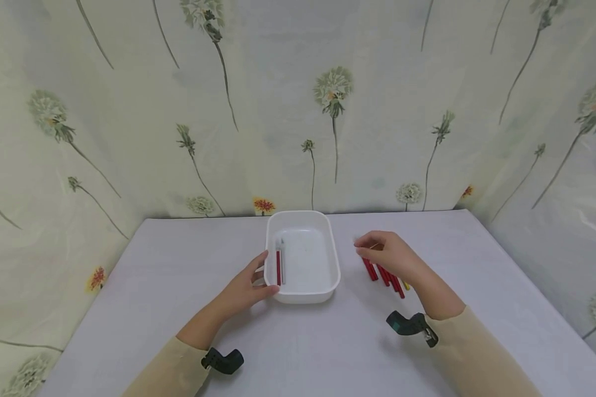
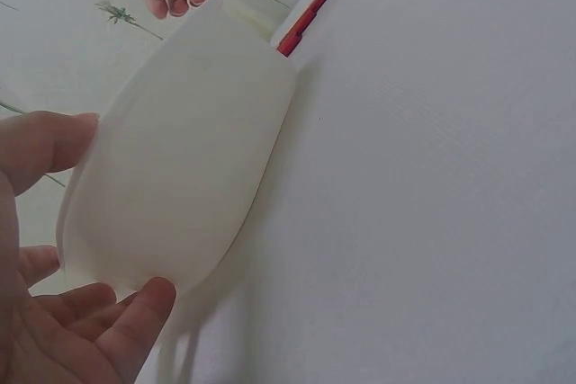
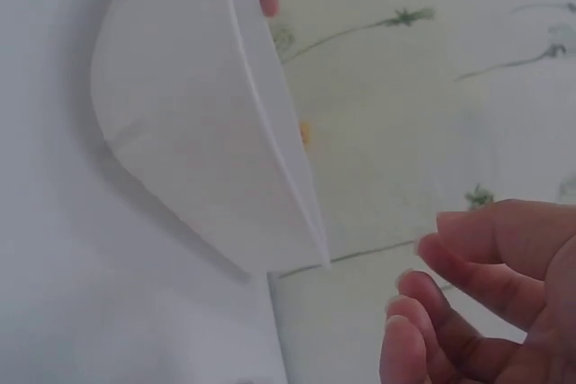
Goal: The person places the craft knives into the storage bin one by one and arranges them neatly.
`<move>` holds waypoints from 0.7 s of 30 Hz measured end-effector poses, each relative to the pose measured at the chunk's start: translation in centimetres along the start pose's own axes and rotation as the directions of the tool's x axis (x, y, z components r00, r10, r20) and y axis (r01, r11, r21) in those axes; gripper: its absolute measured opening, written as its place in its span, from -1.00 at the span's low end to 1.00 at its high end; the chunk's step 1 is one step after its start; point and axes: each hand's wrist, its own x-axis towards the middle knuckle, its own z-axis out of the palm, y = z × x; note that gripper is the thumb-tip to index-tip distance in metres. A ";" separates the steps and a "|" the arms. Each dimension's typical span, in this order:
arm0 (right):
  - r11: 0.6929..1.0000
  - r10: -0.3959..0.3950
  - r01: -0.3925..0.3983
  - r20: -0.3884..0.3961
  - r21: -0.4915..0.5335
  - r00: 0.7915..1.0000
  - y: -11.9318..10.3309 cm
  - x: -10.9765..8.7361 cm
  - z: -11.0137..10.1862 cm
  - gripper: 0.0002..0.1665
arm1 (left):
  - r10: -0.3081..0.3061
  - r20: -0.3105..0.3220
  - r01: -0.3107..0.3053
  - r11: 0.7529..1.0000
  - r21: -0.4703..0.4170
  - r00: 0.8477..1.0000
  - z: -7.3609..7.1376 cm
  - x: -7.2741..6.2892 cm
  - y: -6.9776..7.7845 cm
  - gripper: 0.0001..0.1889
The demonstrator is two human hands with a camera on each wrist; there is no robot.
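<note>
A white plastic tray (image 1: 310, 259) stands on the table. My left hand (image 1: 245, 286) grips its near left side, thumb at the rim and fingers along the outer wall; the left wrist view shows the fingers (image 2: 135, 321) against the tray's side. Inside, along the left wall, lies a slim red pen-like stick (image 1: 278, 267). To the right of the tray my right hand (image 1: 389, 253) hovers over several red pen-like sticks (image 1: 370, 269) and a yellow one (image 1: 406, 285), partly hiding them. Its fingers (image 3: 463, 339) are loosely bent, with nothing visible between them in the right wrist view.
A pale cloth covers the table (image 1: 298, 353). Behind it and at both sides hangs a curtain (image 1: 278, 138) printed with dandelions. A black wrist device (image 1: 223, 361) sits at the left cuff, another black device (image 1: 409, 324) at the right.
</note>
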 end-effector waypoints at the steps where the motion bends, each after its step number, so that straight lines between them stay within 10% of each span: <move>1: 1.000 -0.001 0.001 0.000 0.000 1.000 0.2 -0.1 -0.2 -0.68 | 0.000 0.000 0.000 1.000 0.000 1.000 0.0 0.0 0.0 -0.01; 21: 0.998 0.064 -0.064 -0.014 -0.026 0.998 5.2 -1.5 -2.3 -0.58 | -0.017 -0.005 0.017 1.000 0.014 1.000 0.1 0.0 0.1 -0.02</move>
